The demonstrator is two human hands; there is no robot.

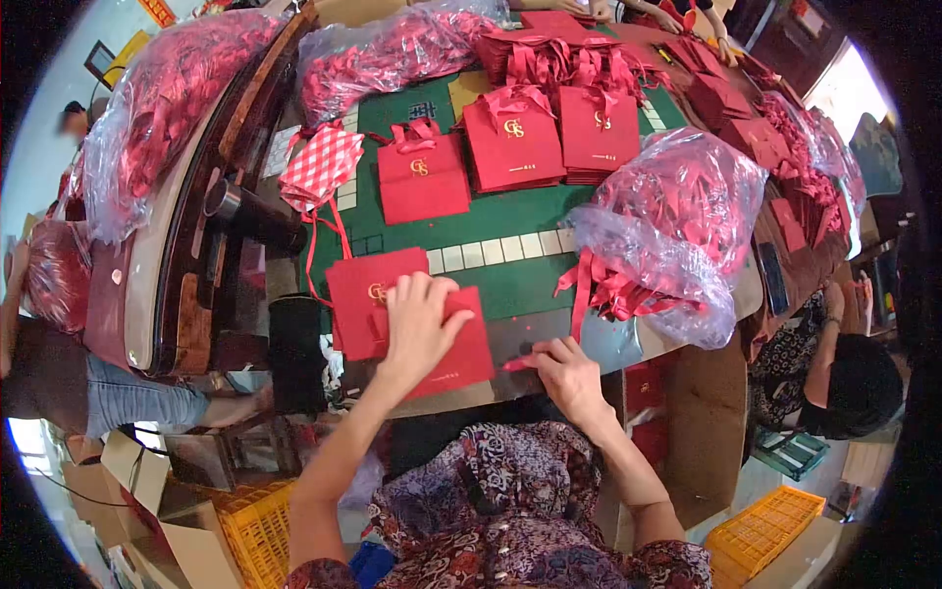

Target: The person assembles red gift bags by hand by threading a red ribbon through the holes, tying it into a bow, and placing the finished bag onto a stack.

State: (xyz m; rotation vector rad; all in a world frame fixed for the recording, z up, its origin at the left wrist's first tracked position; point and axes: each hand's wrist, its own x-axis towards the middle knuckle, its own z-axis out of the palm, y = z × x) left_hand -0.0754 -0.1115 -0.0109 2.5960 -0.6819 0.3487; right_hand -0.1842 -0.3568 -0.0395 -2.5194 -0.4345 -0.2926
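Red paper bag (465, 349) lies flat beneath the spread left hand (417, 312), the nearer one, its long axis running roughly away from the body, while rightward the right hand (569, 378) pinches a slim pinkish-red item (517, 363).

Gold letters that appear to read "GS" mark the fronts of three red paper bags standing on the table: the left bag (424, 200), the middle bag (513, 152) and the right bag (601, 137). Finer print on the middle and right bags, and characters on a red sign (157, 12), are illegible.
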